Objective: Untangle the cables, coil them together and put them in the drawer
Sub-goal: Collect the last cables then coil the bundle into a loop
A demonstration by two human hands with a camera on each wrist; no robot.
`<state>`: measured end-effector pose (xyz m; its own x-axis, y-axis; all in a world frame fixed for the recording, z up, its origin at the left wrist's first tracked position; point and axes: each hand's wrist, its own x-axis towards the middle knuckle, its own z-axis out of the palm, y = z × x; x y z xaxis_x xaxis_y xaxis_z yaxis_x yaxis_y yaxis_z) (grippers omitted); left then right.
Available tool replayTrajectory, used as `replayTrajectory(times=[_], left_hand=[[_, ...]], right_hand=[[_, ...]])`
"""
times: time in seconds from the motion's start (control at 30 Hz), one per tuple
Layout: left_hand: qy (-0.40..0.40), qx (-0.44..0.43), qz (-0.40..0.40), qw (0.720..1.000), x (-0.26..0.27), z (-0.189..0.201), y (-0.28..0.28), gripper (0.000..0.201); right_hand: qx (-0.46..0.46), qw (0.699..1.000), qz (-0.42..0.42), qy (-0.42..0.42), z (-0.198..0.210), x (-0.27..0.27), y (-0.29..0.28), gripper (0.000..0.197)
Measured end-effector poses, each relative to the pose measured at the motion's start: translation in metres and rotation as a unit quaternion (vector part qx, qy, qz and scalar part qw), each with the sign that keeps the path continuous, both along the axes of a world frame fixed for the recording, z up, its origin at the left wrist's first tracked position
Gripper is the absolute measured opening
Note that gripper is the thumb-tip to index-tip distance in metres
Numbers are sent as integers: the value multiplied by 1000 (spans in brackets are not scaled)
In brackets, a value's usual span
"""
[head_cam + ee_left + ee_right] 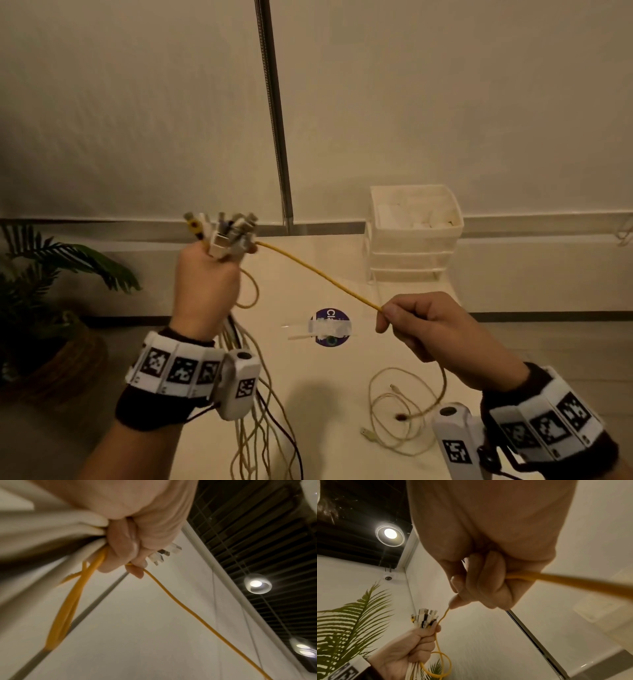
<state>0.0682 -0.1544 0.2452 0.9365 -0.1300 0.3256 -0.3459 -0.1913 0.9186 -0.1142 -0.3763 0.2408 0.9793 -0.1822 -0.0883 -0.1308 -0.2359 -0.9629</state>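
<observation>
Right hand, nearest, pinches the yellow cable taut, presumably to draw it free. Left hand, fingers clamped, grips the cable bundle just below the plugs. Table offers open room; drawer unit stands at its far edge. One thin cable lies loose.

I am seeing a thin yellow rubber-sheathed cable glowing against the pale cream counter. The bundle of cream-white cords is showing one dark maroon strand, and its cluster of clear-and-white plastic plugs is carrying a yellow one. Black-and-white square-patterned wrist bands are standing out over dark cuffs. A round purple sticker is sitting by the translucent white plastic drawer unit; green palm fronds are darkening the corner.
</observation>
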Motion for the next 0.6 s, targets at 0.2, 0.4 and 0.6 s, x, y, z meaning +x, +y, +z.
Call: replayTrajectory(times=[0.2, 0.4, 0.6], left_hand=[[-31, 27, -66, 997, -17, 5, -1, 28], [-119, 219, -276, 928, -68, -9, -49, 21], [-116, 156, -218, 956, -58, -8, -52, 27]], right_hand=[[-5, 1000, -11, -2, -6, 4, 0, 32], [50, 998, 14, -30, 0, 17, 9, 37], [87, 995, 24, -40, 5, 23, 15, 30]])
